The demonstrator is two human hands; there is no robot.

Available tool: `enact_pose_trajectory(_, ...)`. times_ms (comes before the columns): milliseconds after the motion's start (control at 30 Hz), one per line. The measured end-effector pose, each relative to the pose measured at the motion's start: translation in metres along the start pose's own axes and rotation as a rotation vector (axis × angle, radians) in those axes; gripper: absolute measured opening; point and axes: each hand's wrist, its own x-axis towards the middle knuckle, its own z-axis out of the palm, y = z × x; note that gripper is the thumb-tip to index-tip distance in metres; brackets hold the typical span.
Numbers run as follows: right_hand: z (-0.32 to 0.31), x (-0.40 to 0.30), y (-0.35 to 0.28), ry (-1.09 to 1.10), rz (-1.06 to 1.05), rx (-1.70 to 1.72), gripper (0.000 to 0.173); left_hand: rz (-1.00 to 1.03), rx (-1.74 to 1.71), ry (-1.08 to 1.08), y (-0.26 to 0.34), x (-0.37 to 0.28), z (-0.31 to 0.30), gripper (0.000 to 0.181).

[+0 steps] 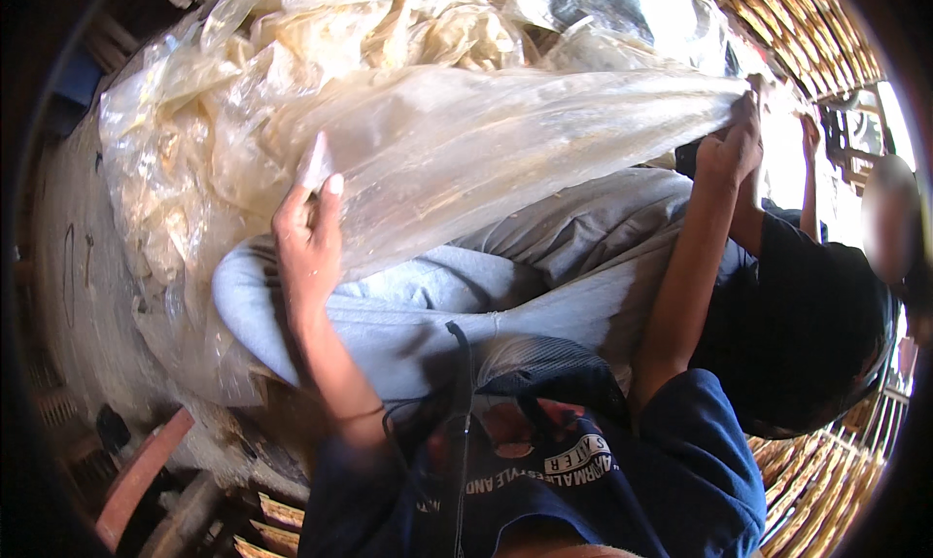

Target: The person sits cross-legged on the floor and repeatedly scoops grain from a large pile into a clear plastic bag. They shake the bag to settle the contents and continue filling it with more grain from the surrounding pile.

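Note:
A long sheet of clear, dirt-stained plastic film [496,150] is stretched across above my crossed legs. Its left part is in my left hand [313,222], gripped between fingers and thumb, with a small corner of film sticking up above the fingers. At the far right my right hand [732,142] clenches the gathered end of the same sheet. Beyond and to the left of it lies a large heap of crumpled clear plastic film [321,40], partly hidden behind the stretched sheet.
A person in a dark shirt [802,303] sits close against my right side, with arms near my right hand. Bamboo slats [809,33] stand at the upper right. A reddish curved bar [142,470] lies at the lower left, beside the grey floor [80,266].

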Motion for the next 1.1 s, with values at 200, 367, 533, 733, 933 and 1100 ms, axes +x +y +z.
enact_pose_trajectory(200, 0.006, 0.030, 0.000, 0.028, 0.305, 0.274, 0.019, -0.005, -0.011, 0.057, 0.000, 0.012, -0.030, 0.050)
enact_pose_trajectory(367, 0.008, 0.051, 0.030, -0.056, 0.474, 0.299, 0.036, 0.238, -0.056, 0.120, 0.047, 0.075, -0.034, 0.054)
enact_pose_trajectory(533, 0.031, 0.025, 0.007, -0.250, 0.342, 0.233, 0.041, 0.354, -0.213, 0.257, 0.122, 0.153, -0.041, 0.060)
enact_pose_trajectory(733, 0.063, 0.022, 0.002, -0.759, 0.279, 0.215, 0.042, 0.397, -0.454, 0.556, 0.167, 0.164, -0.029, 0.054)
enact_pose_trajectory(933, 0.099, -0.042, -0.015, -0.937, 0.174, -0.216, 0.061, 0.102, -0.937, 0.075, 0.054, 0.145, -0.021, 0.044)
enact_pose_trajectory(1100, 0.083, -0.111, 0.008, -1.473, -0.416, -0.498, 0.096, 0.177, -1.290, -0.373, -0.046, 0.140, -0.078, 0.075)
